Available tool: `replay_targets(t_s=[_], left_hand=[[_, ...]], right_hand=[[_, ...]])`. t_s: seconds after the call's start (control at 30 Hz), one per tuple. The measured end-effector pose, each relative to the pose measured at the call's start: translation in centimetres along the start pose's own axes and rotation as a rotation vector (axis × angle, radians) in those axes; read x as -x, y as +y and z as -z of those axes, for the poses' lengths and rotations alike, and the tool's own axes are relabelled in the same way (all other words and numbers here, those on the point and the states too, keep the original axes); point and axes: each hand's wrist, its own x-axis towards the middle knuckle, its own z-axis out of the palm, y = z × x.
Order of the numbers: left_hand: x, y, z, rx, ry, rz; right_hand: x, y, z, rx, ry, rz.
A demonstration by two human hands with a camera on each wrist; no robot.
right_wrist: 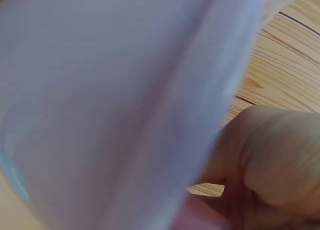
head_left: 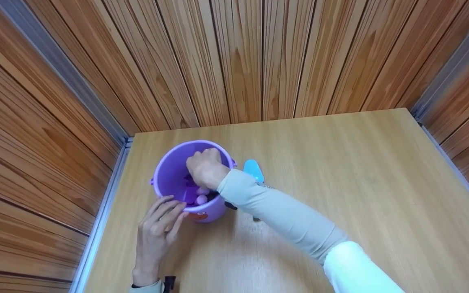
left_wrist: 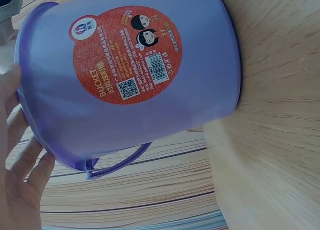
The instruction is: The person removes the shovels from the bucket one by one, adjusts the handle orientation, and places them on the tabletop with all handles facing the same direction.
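A purple bucket (head_left: 169, 162) stands upright on the table, its red label (left_wrist: 127, 54) facing my left hand (head_left: 155, 234). That hand holds the near rim, thumb outside and fingers over the edge. Reaching into the bucket from the right, my right hand (head_left: 206, 167) has its knuckles up and fingers bent. Its fingertips are hidden, so whether they hold anything does not show. Inside lie rounded light-purple pieces (head_left: 201, 199) and a darker purple piece (head_left: 189, 192). Blurred bucket wall (right_wrist: 110, 109) covers much of the right wrist view, beside the right hand (right_wrist: 280, 160).
A light-blue flat toy piece (head_left: 253, 169) lies just right of the bucket, partly under the right sleeve (head_left: 283, 215). The bucket's handle (left_wrist: 122, 165) hangs down on one side. Wood-panelled walls (head_left: 242, 61) border the wooden table (head_left: 340, 171) behind and on both sides.
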Motion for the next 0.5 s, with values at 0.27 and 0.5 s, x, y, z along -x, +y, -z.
replay_targets(t_s=[0.27,0.5], left_hand=[[0.2,0.2,-0.3,0.031,0.005,0.01],[0.1,0.1,-0.2,0.03,0.01,0.02]], right_hand=[[1.2,0.9,0.7,0.063,0.103,0.0],[2.2,2.7,1.6,0.018,0.169,-0.009]])
